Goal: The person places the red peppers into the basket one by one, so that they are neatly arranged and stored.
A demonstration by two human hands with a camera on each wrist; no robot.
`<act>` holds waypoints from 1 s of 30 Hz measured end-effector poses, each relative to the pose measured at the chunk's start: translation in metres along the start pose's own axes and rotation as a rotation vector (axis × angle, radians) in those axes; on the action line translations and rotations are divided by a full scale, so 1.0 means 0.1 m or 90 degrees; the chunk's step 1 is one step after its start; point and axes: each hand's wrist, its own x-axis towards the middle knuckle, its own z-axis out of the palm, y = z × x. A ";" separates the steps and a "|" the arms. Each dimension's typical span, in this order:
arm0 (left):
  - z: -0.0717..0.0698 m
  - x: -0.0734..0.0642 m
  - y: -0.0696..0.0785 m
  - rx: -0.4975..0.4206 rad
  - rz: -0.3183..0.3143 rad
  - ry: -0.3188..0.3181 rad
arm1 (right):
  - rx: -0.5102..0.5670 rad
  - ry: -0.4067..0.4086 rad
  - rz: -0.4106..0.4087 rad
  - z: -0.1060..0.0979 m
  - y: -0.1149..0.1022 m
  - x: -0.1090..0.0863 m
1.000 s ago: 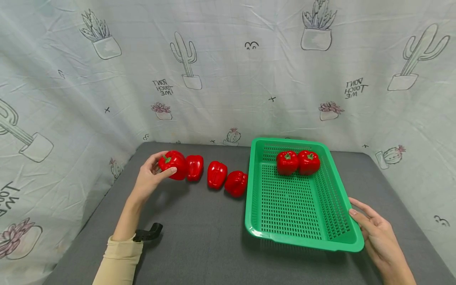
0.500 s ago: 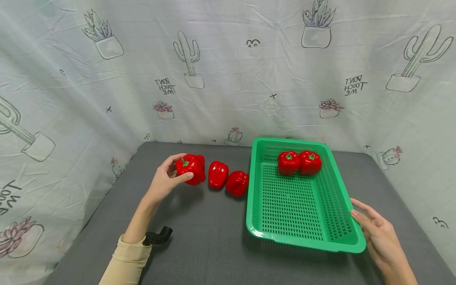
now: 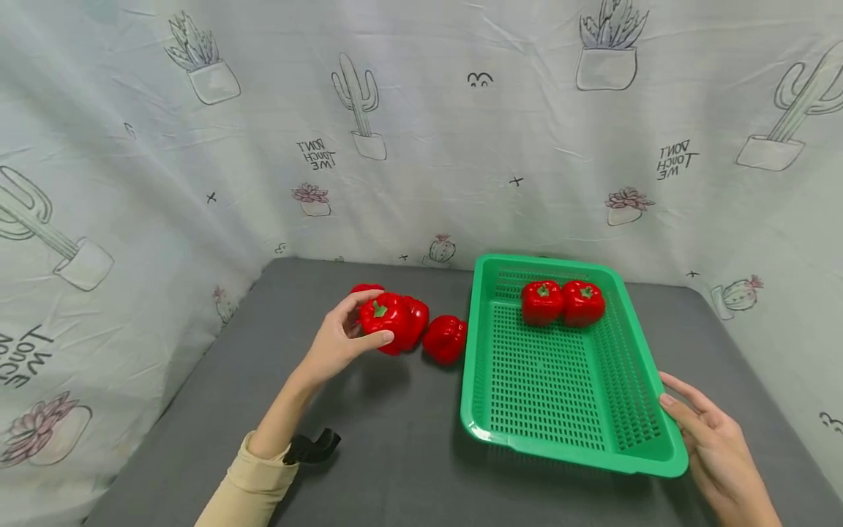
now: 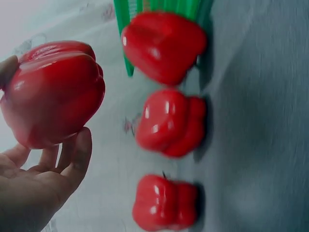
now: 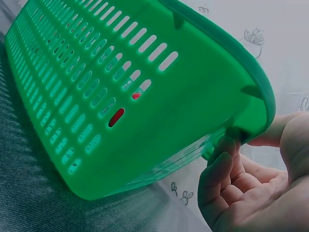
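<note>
My left hand [image 3: 339, 340] grips a glossy red bell pepper [image 3: 384, 315] with a green stem, thumb on the near side and fingers behind. In the left wrist view that bell pepper [image 4: 55, 94] is lifted clear of the table. Three more red peppers lie beyond it; the rightmost pepper [image 3: 445, 339] sits against the basket's left side, and the held one partly covers the other two. My right hand [image 3: 714, 446] pinches the rim of a green slotted plastic basket [image 3: 661, 399] at its near right corner. Two red peppers [image 3: 563, 302] stand side by side inside, toward the far end.
A dark grey cloth covers the table [image 3: 408, 454]. Behind and beside it hangs a pale curtain [image 3: 421, 146] printed with cacti. A black strap piece [image 3: 312, 446] sticks out from the left wrist, by the beige sleeve.
My left hand has carried the held pepper rightward, past the leftmost pepper and in front of the middle one. The right hand stays at the basket rim. The head view has shifted slightly.
</note>
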 end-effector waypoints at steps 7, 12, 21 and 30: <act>0.29 0.02 -0.01 -0.087 0.008 -0.010 | -0.033 0.015 0.002 -0.02 0.01 0.00; 0.53 0.15 0.05 -0.107 0.030 -0.031 | -0.029 0.001 -0.012 -0.02 0.03 0.01; 0.94 0.58 0.29 -0.005 0.064 -0.093 | 0.001 -0.001 -0.023 0.01 0.00 0.01; 1.28 1.01 0.51 0.071 0.090 -0.129 | 0.007 -0.006 -0.035 0.01 0.05 0.01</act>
